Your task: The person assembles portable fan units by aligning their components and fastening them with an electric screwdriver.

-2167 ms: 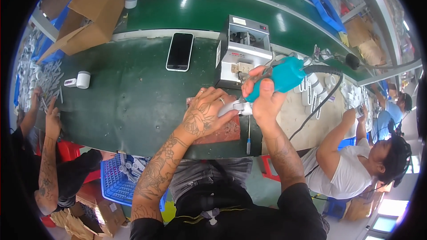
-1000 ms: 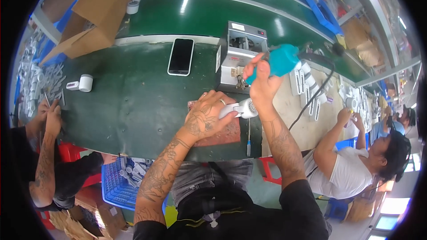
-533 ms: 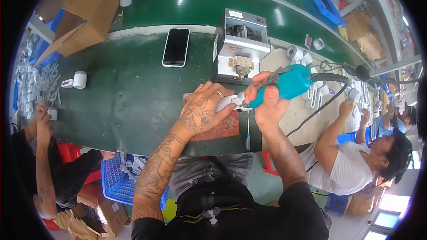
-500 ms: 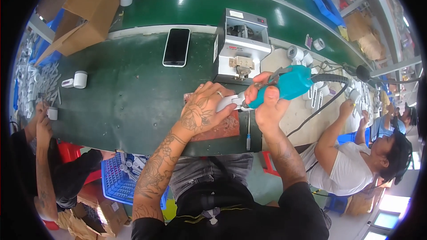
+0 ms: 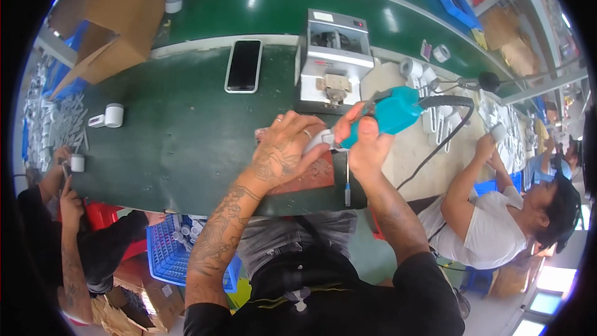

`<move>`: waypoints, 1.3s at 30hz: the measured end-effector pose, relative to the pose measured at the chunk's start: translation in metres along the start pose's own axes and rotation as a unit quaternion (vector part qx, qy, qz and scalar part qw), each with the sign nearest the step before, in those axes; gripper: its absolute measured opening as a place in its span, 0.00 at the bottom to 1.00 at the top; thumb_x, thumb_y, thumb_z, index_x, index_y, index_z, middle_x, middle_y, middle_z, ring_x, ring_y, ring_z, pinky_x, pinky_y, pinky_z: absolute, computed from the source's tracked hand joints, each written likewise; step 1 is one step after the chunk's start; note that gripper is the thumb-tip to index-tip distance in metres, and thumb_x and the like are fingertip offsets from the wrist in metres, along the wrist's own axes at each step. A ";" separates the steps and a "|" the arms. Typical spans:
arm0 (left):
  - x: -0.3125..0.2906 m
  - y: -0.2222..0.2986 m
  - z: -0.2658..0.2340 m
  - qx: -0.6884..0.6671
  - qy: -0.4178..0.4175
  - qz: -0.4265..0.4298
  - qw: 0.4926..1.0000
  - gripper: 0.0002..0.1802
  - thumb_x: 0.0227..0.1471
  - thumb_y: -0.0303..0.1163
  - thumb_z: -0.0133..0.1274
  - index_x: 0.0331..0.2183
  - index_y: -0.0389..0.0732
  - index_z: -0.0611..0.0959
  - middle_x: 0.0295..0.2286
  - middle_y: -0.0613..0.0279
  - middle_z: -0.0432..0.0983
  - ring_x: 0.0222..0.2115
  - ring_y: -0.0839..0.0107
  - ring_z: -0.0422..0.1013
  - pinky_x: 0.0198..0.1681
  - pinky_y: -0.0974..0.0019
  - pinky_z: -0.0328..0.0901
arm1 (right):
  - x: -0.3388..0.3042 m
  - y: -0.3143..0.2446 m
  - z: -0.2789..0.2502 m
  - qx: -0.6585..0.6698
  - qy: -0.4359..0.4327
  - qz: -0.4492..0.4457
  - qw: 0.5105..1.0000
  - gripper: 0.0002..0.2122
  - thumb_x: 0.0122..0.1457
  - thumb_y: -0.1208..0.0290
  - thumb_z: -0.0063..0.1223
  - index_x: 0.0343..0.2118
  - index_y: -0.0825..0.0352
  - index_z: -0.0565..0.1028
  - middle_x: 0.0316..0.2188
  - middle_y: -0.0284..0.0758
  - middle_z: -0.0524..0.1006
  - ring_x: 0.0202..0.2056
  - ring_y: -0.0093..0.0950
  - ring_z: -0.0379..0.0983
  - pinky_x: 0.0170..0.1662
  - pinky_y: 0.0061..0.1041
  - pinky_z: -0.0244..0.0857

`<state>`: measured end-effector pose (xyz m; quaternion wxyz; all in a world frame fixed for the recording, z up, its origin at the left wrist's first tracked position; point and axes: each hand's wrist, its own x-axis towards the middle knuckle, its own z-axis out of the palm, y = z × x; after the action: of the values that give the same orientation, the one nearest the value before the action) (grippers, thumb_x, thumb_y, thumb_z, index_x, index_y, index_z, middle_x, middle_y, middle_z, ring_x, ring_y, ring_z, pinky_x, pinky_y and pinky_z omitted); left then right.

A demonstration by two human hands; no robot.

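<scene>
Beneath my left hand [image 5: 283, 149] a white plastic part [image 5: 319, 142] is pinched between thumb and fingers, just over a worn reddish-brown mat [image 5: 308, 179]. My right hand [image 5: 368, 149] is wrapped round a teal corded power tool [image 5: 398, 111]; its exact kind is unclear. The tool slants down to the left, and its nose meets the white part, but the contact point is partly hidden by my fingers. A small screwdriver with a blue handle [image 5: 347, 194] lies beside the mat, below my right hand.
Behind my hands stands a grey metal bench machine [image 5: 336, 81], with a phone [image 5: 244, 66] left of it. White cylindrical parts [image 5: 114, 115] sit at left. The tool's black cable [image 5: 441, 143] loops right, near more white parts [image 5: 411, 68]. Co-workers sit on both sides.
The teal tool and my right hand have shifted slightly left. My left hand stays nearly still on the white part. The right-hand co-worker now holds up a light-coloured part.
</scene>
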<state>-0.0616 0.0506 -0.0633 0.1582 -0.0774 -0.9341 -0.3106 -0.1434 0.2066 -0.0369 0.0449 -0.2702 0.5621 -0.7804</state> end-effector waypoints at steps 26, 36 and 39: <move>0.196 0.087 0.166 -0.160 0.099 -0.070 0.980 0.29 0.52 0.47 0.66 0.43 0.32 0.77 0.39 0.47 0.77 0.38 0.51 0.74 0.45 0.54 0.69 | -0.112 -0.072 -0.097 -0.028 0.125 0.043 0.991 0.38 0.52 0.33 0.61 0.41 0.72 0.69 0.21 0.35 0.72 0.22 0.29 0.72 0.25 0.27 0.67; 0.231 0.074 0.203 -0.122 0.116 -0.100 0.981 0.18 0.48 0.40 0.61 0.35 0.36 0.81 0.36 0.47 0.78 0.35 0.47 0.76 0.42 0.50 0.70 | -0.131 -0.086 -0.125 -0.068 0.144 0.057 0.986 0.38 0.51 0.33 0.62 0.42 0.72 0.71 0.21 0.35 0.72 0.21 0.27 0.72 0.24 0.26 0.66; 0.184 0.093 0.149 -0.155 0.104 -0.055 0.981 0.16 0.49 0.37 0.60 0.36 0.36 0.82 0.34 0.50 0.78 0.35 0.49 0.76 0.40 0.52 0.71 | -0.131 -0.079 -0.132 -0.028 0.120 0.071 0.990 0.37 0.52 0.38 0.66 0.46 0.73 0.71 0.25 0.35 0.75 0.28 0.25 0.74 0.31 0.24 0.68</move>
<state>-0.2480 0.2236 -0.0610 0.2228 -0.0168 -0.8562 -0.4659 -0.0754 0.3970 -0.0436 0.0246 -0.1350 0.6029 -0.7859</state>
